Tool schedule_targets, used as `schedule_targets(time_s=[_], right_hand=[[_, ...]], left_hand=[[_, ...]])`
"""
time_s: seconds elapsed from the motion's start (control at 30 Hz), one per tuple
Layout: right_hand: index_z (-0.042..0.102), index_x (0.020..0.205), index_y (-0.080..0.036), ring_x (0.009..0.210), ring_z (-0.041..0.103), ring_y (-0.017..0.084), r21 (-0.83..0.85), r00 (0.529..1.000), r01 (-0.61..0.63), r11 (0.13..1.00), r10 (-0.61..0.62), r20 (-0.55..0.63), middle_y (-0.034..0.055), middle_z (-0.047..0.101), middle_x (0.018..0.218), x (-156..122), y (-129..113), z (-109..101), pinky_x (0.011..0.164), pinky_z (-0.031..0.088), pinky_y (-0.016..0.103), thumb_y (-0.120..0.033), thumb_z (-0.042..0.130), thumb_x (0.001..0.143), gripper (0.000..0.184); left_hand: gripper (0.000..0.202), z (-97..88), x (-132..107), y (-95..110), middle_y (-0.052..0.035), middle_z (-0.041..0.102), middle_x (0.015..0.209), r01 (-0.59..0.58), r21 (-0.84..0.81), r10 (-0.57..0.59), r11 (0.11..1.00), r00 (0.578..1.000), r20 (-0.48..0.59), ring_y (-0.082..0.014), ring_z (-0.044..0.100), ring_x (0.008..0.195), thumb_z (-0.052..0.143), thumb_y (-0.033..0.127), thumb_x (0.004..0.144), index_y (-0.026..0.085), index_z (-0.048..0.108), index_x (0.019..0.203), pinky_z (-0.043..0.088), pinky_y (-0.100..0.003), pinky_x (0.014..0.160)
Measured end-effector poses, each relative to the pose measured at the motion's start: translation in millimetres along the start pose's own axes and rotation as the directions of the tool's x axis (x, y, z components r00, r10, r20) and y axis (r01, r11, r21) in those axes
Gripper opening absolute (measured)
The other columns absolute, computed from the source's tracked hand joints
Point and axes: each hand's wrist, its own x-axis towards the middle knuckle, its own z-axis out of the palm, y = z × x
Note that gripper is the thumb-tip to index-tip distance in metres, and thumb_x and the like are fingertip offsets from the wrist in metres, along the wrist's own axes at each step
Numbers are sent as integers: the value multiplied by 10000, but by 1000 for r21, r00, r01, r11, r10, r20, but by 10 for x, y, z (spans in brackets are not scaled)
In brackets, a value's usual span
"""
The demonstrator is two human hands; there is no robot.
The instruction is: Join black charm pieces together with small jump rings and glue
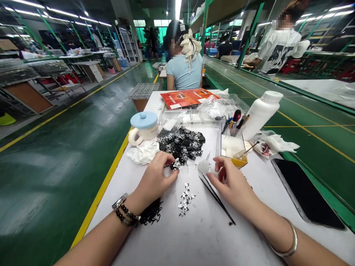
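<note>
My left hand (155,177) is pinched on a small black-and-silver part (175,164) at the near edge of a heap of the same parts (183,142). My right hand (231,181) is curled beside it, with its fingers on a small piece of white wipe (204,166). A pair of black tweezers (217,199) lies on the white table (199,232) under that hand. Several tiny silver pieces (185,199) are scattered between my hands. A dark clump of parts (151,214) lies under my left wrist.
A white mug with a blue lid (144,127), a crumpled white cloth (144,151), a clear tray (191,116), a white bottle (260,112), a yellow dish with a swab (240,159) and a black phone (305,194) surround the work. A person in a light blue shirt (184,68) sits ahead.
</note>
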Motion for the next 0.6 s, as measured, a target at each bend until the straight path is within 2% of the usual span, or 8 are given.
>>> schedule_targets(time_s=[0.13, 0.2, 0.23, 0.3, 0.37, 0.43, 0.53, 0.6], right_hand=[[437, 1180, -167, 614, 549, 129, -48, 999, -45, 998, 46, 19, 58, 571, 904, 65, -43, 37, 568, 425, 260, -478, 535, 800, 501], [456, 1187, -166, 617, 546, 146, -78, 997, -68, 995, 70, 22, 58, 588, 878, 86, -64, 50, 568, 399, 264, -482, 545, 793, 513], [474, 1173, -165, 608, 541, 152, -91, 996, -79, 993, 82, 23, 53, 595, 842, 94, -69, 57, 563, 381, 263, -476, 543, 797, 493], [525, 1107, -167, 595, 532, 160, -104, 995, -91, 990, 95, 27, 38, 597, 751, 106, -62, 74, 559, 349, 257, -452, 538, 809, 412], [563, 1023, -175, 594, 528, 159, -96, 995, -89, 991, 92, 26, 25, 590, 690, 119, -37, 89, 565, 332, 251, -419, 534, 818, 320], [571, 968, -182, 581, 513, 147, -68, 997, -81, 994, 82, 15, 14, 578, 659, 130, -9, 92, 567, 325, 246, -390, 529, 824, 256], [544, 865, -181, 564, 467, 123, 7, 997, -68, 998, 68, -45, 1, 536, 644, 124, 10, 53, 562, 322, 242, -388, 546, 806, 215], [499, 774, -176, 570, 443, 107, 83, 992, -55, 995, 64, -107, -2, 503, 660, 95, 6, -1, 561, 332, 239, -393, 577, 778, 231]], left_hand=[[177, -34, -111, 160, -43, 527, 958, 5, -216, 15, 976, 996, 91, -137, 541, 886, 574, 181, 786, 191, 536, 958, 512, -268, 772], [201, -17, -162, 233, -45, 523, 989, 105, -434, -20, 895, 980, 196, -136, 551, 915, 613, 187, 767, 194, 559, 960, 505, -265, 808], [218, -3, -185, 267, -42, 525, 991, 198, -556, -52, 807, 962, 268, -134, 554, 914, 634, 183, 752, 196, 568, 960, 499, -261, 810], [267, 27, -223, 328, -30, 547, 951, 427, -715, -117, 554, 890, 441, -117, 557, 849, 659, 171, 728, 203, 582, 982, 487, -241, 758], [326, 52, -246, 383, -19, 580, 886, 590, -741, -162, 323, 805, 571, -100, 555, 783, 659, 151, 713, 211, 602, 1029, 467, -220, 719], [377, 69, -259, 437, -25, 597, 886, 653, -745, -186, 137, 755, 628, -97, 553, 788, 634, 125, 700, 206, 627, 1069, 458, -225, 765], [406, 84, -283, 519, -46, 584, 983, 664, -746, -185, -55, 727, 661, -106, 546, 851, 590, 88, 651, 173, 674, 1038, 446, -228, 822], [408, 90, -312, 572, -47, 579, 982, 705, -703, -190, -95, 681, 708, -100, 543, 826, 577, 72, 615, 153, 694, 998, 440, -209, 790]])
